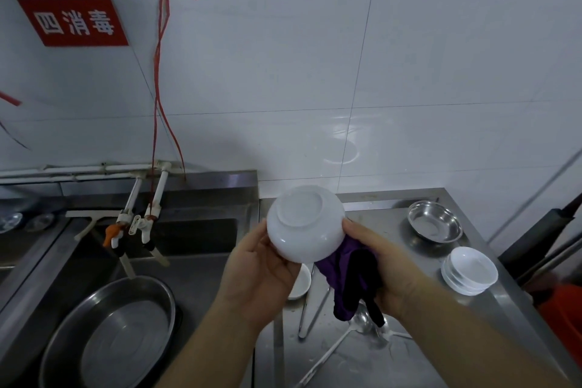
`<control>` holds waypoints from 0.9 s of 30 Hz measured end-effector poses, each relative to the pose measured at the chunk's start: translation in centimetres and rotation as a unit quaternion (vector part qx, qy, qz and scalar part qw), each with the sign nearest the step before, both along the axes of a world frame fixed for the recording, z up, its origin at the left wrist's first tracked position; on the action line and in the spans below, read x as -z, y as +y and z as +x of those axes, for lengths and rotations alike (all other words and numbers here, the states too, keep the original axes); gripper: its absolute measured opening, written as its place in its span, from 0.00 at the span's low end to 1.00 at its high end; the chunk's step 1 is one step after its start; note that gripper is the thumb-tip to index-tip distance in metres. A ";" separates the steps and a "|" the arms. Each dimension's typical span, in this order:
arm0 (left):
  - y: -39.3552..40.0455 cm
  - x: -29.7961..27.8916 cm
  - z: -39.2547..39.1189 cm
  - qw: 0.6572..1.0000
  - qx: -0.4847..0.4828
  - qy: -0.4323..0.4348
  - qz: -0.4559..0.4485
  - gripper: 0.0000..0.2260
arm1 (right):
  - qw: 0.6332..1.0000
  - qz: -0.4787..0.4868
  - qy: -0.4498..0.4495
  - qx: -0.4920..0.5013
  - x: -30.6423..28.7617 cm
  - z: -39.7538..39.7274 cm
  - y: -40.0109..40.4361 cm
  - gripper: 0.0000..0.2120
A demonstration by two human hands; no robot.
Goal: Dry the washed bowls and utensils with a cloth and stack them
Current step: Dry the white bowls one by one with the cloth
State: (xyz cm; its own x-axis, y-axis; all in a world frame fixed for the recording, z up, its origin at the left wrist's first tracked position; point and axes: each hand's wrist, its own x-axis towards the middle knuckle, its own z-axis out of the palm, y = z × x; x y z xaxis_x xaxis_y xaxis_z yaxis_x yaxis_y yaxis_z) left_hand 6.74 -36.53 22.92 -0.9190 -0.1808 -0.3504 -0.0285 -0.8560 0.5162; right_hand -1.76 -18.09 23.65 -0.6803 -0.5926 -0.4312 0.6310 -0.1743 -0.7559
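Head view: two hands, left (258, 274) grips one white bowl (305, 224), right (387, 268) grips one purple cloth (349, 277).

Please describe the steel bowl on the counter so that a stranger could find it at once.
Look at the steel counter right of the sink, and follow it to the far corner by the tiled wall. The steel bowl stands there upright and alone. Unlike the stack of white bowls nearer the viewer, it is shiny metal.
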 end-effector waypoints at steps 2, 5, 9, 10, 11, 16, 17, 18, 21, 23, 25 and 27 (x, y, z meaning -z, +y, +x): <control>-0.6 -0.6 -0.1 1.000 -0.009 0.024 -0.014 0.21 | 1.000 0.031 -0.002 -0.002 0.2 -0.1 -0.4 0.27; -1.5 -0.8 -0.3 0.998 -0.007 0.029 -0.046 0.20 | 0.993 0.113 0.006 0.029 0.7 -0.7 -0.8 0.19; -2.0 -0.3 -0.4 0.993 -0.019 -0.007 -0.115 0.24 | 0.982 0.159 0.053 0.081 0.1 -1.6 -0.7 0.18; -2.0 -0.2 -0.4 0.990 -0.024 -0.014 -0.140 0.24 | 0.979 0.152 0.086 0.101 -0.4 -1.7 -0.8 0.17; -1.8 0.0 -0.4 0.985 -0.028 -0.024 -0.167 0.23 | 0.972 0.146 0.126 0.133 -0.9 -1.7 -0.9 0.15; 0.0 0.2 -0.2 0.956 0.033 -0.032 -0.291 0.11 | 0.864 0.153 0.443 0.181 -3.5 -0.6 -2.3 0.07; 0.4 0.0 -0.1 0.948 0.046 -0.027 -0.313 0.12 | 0.819 0.167 0.531 0.141 -4.0 -0.3 -2.3 0.09; 0.7 -0.1 0.0 0.942 0.058 -0.017 -0.331 0.13 | 0.760 0.183 0.617 0.089 -4.3 -0.2 -2.1 0.12; 0.9 0.1 0.6 0.932 0.084 0.026 -0.352 0.13 | 0.573 0.190 0.795 -0.054 -3.6 -0.2 -1.9 0.19; 0.8 0.3 1.1 0.934 0.091 0.034 -0.345 0.14 | 0.557 0.180 0.808 -0.067 -3.0 -0.4 -1.9 0.20; 1.0 0.4 1.7 0.934 0.103 0.039 -0.340 0.13 | 0.608 0.175 0.772 -0.054 -2.6 -0.4 -2.1 0.20; 1.3 0.5 2.1 0.933 0.108 0.043 -0.341 0.14 | 0.672 0.185 0.717 -0.020 -2.1 -0.5 -2.4 0.19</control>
State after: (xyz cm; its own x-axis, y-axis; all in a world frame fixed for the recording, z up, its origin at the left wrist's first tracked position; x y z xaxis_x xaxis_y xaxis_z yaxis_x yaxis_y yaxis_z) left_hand 8.80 -35.25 22.46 -0.9792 -0.1417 -0.1455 -0.0962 -0.3072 0.9468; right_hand -2.27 -20.44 25.79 -0.5401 -0.6563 0.5269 -0.7937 0.1890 -0.5782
